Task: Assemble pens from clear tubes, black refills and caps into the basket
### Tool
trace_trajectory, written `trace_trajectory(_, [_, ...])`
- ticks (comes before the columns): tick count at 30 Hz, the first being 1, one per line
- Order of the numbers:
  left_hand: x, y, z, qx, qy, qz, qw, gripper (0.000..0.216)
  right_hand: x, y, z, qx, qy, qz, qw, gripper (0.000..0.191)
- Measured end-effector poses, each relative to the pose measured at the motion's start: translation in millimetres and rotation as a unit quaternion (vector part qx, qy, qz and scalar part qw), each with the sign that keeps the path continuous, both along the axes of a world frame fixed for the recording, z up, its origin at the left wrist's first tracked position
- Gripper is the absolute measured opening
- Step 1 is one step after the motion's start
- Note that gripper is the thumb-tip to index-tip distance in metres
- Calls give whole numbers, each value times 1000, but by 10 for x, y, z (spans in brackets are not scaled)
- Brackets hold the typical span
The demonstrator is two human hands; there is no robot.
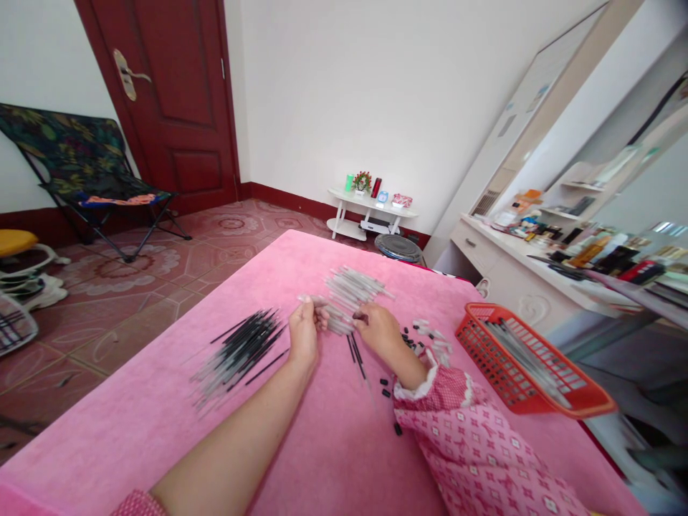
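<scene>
My left hand is closed around a clear pen barrel that sticks out to the right. My right hand is pinched just beside it, at the near edge of a pile of clear pen barrels; what its fingers hold is too small to make out. A heap of black pen refills lies to the left of my left hand. Under my right wrist lie a few loose refills. Small white caps and black end plugs are scattered to the right.
Everything lies on a pink cloth-covered table. A red plastic basket with finished pens sits at the right. A white dresser crowded with bottles stands beyond it. A folding chair, a red door and a low white shelf stand across the tiled floor.
</scene>
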State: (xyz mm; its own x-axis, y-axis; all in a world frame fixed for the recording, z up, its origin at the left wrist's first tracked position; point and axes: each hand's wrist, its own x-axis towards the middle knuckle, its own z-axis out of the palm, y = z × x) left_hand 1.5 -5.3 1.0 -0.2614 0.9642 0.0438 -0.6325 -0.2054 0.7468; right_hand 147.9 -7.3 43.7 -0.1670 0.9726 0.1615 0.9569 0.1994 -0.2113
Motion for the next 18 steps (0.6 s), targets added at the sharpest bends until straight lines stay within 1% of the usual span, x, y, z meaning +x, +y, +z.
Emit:
trace_trajectory(3, [2, -2, -9, -1, 5, -6, 1000, 41, -41, -91, 12, 19, 7, -12, 1000, 22])
trace_trajectory(7, [1, 5, -38, 4, 17, -12, 1000, 40, -104, -180, -16, -10, -18, -5, 1000, 22])
trace_trajectory(11, [-1, 3, -48, 9, 33, -20, 999, 40, -99, -202, -42, -12, -18, -30, 999, 18])
trace_trajectory(13, [4, -11, -38, 14, 57, -28, 998, 39, -51, -199, 3, -5, 0, -44, 999, 17])
trace_trajectory(15, [15, -32, -22, 23, 99, -44, 994, 39, 22, -200, 91, 3, 31, -57, 998, 17])
trace_trajectory(18, [49, -74, 13, 40, 179, -97, 978, 38, 130, -238, 243, 14, 88, -54, 995, 16])
